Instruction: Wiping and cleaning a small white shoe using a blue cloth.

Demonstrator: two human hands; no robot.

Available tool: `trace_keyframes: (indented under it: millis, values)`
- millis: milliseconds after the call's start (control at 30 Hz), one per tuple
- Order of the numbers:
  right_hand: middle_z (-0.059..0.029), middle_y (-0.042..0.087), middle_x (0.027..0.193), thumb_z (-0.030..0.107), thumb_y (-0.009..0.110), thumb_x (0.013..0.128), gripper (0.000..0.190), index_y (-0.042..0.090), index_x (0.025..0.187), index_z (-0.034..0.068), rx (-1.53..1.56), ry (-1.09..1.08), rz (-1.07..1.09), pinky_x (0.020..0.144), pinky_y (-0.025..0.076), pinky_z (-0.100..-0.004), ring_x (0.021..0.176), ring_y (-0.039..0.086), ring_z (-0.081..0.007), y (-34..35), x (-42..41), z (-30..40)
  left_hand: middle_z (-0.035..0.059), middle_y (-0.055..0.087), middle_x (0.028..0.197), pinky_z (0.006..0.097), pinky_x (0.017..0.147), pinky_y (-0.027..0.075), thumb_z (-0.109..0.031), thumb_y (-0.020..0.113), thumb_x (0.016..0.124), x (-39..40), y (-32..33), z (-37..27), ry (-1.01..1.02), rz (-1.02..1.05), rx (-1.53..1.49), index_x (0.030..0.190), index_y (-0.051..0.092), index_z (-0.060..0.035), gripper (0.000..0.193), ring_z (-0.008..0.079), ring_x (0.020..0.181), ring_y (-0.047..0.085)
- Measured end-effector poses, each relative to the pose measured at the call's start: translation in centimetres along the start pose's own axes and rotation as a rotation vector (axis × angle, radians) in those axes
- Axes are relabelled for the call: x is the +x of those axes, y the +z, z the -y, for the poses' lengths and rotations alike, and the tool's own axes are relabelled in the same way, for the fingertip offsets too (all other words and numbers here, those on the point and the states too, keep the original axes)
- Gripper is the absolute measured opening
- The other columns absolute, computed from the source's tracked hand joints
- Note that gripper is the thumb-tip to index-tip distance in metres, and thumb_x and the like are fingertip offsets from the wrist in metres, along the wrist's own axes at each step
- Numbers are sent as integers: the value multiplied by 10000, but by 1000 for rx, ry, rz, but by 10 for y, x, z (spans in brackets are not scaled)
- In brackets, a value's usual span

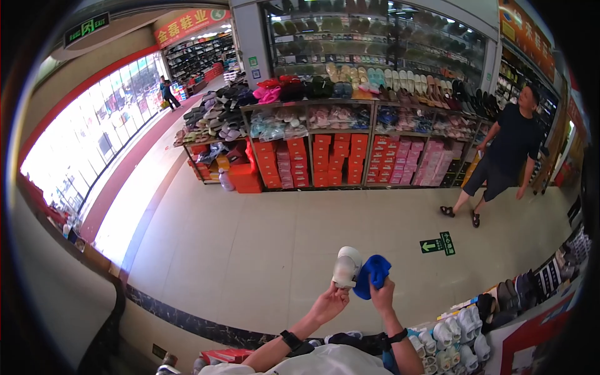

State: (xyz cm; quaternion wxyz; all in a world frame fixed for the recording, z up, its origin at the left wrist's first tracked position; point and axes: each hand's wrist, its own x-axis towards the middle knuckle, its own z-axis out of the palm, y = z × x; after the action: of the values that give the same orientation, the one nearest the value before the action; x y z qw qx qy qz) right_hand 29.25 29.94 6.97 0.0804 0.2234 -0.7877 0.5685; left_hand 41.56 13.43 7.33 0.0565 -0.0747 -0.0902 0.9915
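Note:
My left hand (331, 302) grips a white shoe (346, 269) by its lower end, with the shoe held upright in front of me. In my right hand (383, 295) is a bunched blue cloth (375, 276), part of it hanging down to the left of the fingers. The cloth is right beside the shoe; whether the two touch, I cannot tell. Both hands are raised over the tiled floor (225, 248). Below my right forearm, white shoes (450, 333) stand in rows on a display.
Across the aisle runs a shelf unit (307, 123) with slippers on top and orange shoe boxes (296, 161) below. A person (508, 140) stands at the right. A green floor sign (438, 244) lies nearby. Dark shoes (511, 295) line the display at right.

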Motion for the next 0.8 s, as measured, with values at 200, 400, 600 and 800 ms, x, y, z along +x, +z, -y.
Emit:
trace_keyframes:
  millis: [200,400,600,800]
  values:
    - [-288,669,825,108,719,795,361,636,1113,-39,-81,-57,216,707,540,-524,827,663,-485,40,-73,25,0,445,892,279,816,446,-299,485,1071,-47,-29,-13,98,-8,-59,1215,537,-65,279,92,760,444]
    - [-286,677,838,139,719,789,432,619,1173,-30,-235,16,666,740,545,-528,837,665,-479,38,-131,8,8,442,871,290,819,436,-286,487,1071,-96,-41,-19,143,48,-91,1145,544,-69,236,127,791,435]
    - [-279,692,835,197,741,791,432,634,1134,-43,-213,11,796,738,547,-522,821,678,-468,57,-133,-1,0,436,904,296,838,424,-335,426,1087,-139,-25,-29,212,37,-75,1143,518,-66,290,134,773,391]
    - [-222,701,781,209,681,952,279,652,969,-68,68,-24,245,662,530,-424,734,723,-332,99,-89,80,-6,444,912,291,853,442,-355,404,1093,-177,-44,-37,367,126,5,1194,503,-64,324,118,769,396]
